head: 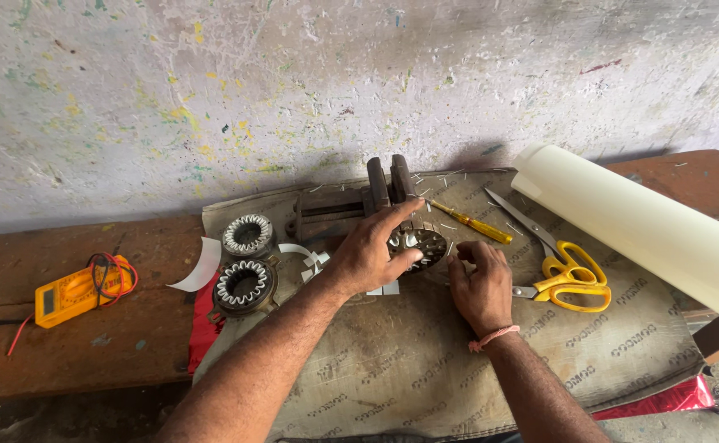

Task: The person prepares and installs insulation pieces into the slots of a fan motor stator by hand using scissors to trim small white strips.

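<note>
My left hand (369,250) rests over a round slotted metal stator core (425,246) lying on a brown sack cloth (392,361), fingers spread across its top and touching it. My right hand (481,285) sits just right of the core, fingers curled at its edge; whether it pinches a small paper strip I cannot tell. Small white paper strips (314,262) lie to the left of the core. A dark metal bench vise (351,205) stands right behind my left hand.
Two more stator cores (245,283) (248,234) lie at the cloth's left edge. Yellow-handled scissors (569,275) and a yellow screwdriver (478,226) lie right of my hands. A cream paper roll (647,226) lies at the right. A yellow multimeter (76,294) sits on the wooden bench.
</note>
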